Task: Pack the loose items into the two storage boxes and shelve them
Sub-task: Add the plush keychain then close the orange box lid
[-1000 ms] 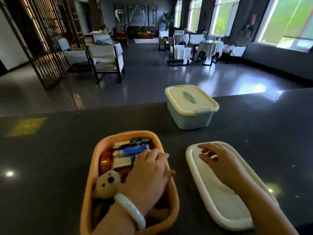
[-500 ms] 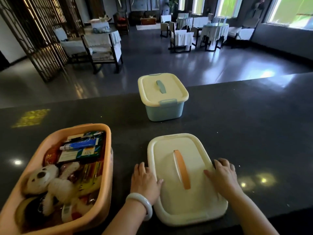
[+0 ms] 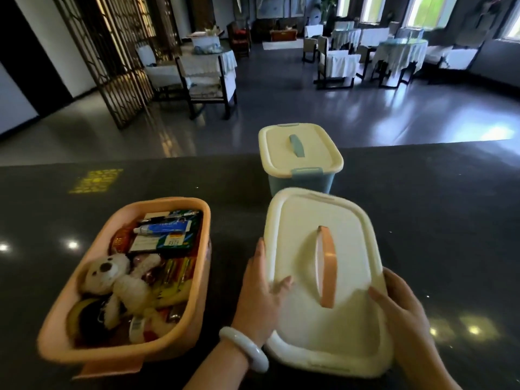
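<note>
Item 1: orange storage box (image 3: 197,277), open on the dark counter (image 3: 422,220), where I see a plush bear (image 3: 108,273), tube (image 3: 161,228) and cartons. Item 2: blue box (image 3: 301,182), lidded, behind. Cream lid (image 3: 318,277): my left hand (image 3: 260,296) and right hand (image 3: 399,308) grip its sides.

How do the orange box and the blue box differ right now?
The orange box is open and packed full, a plush bear on top; the blue box is lidded, its near latch down. Orange sits nearer, to the left; blue sits farther back. Both rest on the dark counter.
</note>
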A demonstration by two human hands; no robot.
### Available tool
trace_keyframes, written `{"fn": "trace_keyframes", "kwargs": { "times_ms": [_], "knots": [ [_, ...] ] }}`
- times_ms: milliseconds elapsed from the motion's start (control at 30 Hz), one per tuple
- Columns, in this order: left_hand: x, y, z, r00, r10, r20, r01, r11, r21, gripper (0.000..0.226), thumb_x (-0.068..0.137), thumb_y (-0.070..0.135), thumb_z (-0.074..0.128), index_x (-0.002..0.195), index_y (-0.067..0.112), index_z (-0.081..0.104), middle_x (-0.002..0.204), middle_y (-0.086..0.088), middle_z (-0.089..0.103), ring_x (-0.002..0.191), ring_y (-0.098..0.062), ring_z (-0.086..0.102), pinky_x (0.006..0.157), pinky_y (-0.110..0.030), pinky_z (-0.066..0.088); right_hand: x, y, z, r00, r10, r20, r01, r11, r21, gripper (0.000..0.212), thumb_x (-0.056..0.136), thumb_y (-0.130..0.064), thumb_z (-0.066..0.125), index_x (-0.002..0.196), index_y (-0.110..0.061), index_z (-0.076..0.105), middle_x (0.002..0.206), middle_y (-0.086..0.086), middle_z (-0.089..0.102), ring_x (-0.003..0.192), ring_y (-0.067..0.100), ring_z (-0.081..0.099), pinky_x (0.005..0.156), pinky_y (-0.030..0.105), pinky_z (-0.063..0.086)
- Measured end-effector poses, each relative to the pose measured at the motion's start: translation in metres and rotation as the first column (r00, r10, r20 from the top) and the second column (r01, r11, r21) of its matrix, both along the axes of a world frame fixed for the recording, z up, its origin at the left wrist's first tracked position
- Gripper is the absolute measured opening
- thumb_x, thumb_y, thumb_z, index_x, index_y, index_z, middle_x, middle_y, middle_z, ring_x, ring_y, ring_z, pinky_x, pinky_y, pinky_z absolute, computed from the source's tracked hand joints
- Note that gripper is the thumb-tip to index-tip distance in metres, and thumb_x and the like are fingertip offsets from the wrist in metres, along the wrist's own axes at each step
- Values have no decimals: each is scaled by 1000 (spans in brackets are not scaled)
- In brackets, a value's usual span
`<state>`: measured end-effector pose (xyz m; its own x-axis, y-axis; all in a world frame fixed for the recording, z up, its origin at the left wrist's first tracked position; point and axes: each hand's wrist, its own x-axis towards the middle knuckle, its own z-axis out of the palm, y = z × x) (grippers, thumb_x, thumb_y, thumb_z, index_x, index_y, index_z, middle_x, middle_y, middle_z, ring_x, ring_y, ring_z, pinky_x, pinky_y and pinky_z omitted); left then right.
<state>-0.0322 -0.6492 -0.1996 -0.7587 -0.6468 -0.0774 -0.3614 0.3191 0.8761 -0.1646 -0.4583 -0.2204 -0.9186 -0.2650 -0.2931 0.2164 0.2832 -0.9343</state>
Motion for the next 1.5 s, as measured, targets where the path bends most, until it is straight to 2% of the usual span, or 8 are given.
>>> {"fn": "trace_keyframes", "kwargs": {
  "times_ms": [167,267,367,533,733,1067,1333,1500],
  "knots": [
    [36,-32,67,993,30,-117,-49,985,-166,86,87,48,61,150,45,2,149,24,21,129,17,18,113,-15,18,24,-39,61,994,89,66,-74,977,-201,67,73,-33,68,135,-33,43,121,-5,57,102,21,58,74,43,53],
    [74,-65,89,985,112,-134,-125,988,-93,84,87,45,63,150,44,8,153,15,25,137,-8,30,115,-40,31,51,-78,87,985,170,32,-161,971,-179,71,70,-37,70,136,-36,43,121,-8,57,104,21,57,87,47,50],
    [111,-98,94,968,226,-111,-231,972,-34,76,89,43,61,148,46,14,147,19,30,130,-6,37,112,-33,31,79,-117,95,978,208,17,-203,966,-158,59,82,-27,69,135,-34,45,118,-9,60,104,18,58,96,47,45],
    [175,-147,83,948,309,-75,-310,951,-5,72,93,36,57,149,48,13,153,20,25,137,-8,32,115,-40,28,127,-192,89,940,324,-107,-317,945,82,56,91,-23,61,142,-26,38,133,-2,53,113,17,52,96,36,39],
    [216,-193,54,927,374,34,-375,926,37,58,100,29,47,151,36,20,156,11,27,140,-9,29,114,-28,23,165,-239,71,893,433,-121,-382,872,306,53,98,-22,49,148,-21,32,145,-2,44,131,19,42,108,36,32],
    [206,-214,28,927,367,76,-375,912,166,49,103,25,38,149,35,27,152,10,35,136,-15,36,114,-35,26,165,-247,61,933,350,-82,-301,886,353,51,97,-14,50,146,-20,36,142,-1,48,127,20,46,108,41,37],
    [203,-216,22,941,332,70,-339,929,147,51,104,24,34,152,32,20,153,7,32,138,-16,33,111,-32,24,172,-251,62,956,271,-110,-225,922,314,42,98,-13,49,140,-21,45,121,-7,56,106,13,54,98,37,45],
    [206,-220,24,958,273,86,-283,950,133,53,104,26,34,153,32,14,154,5,30,137,-17,35,111,-35,27,174,-251,63,959,261,-113,-210,918,336,44,97,-15,51,140,-22,45,128,-3,57,111,17,56,99,43,47]
  ]
}}
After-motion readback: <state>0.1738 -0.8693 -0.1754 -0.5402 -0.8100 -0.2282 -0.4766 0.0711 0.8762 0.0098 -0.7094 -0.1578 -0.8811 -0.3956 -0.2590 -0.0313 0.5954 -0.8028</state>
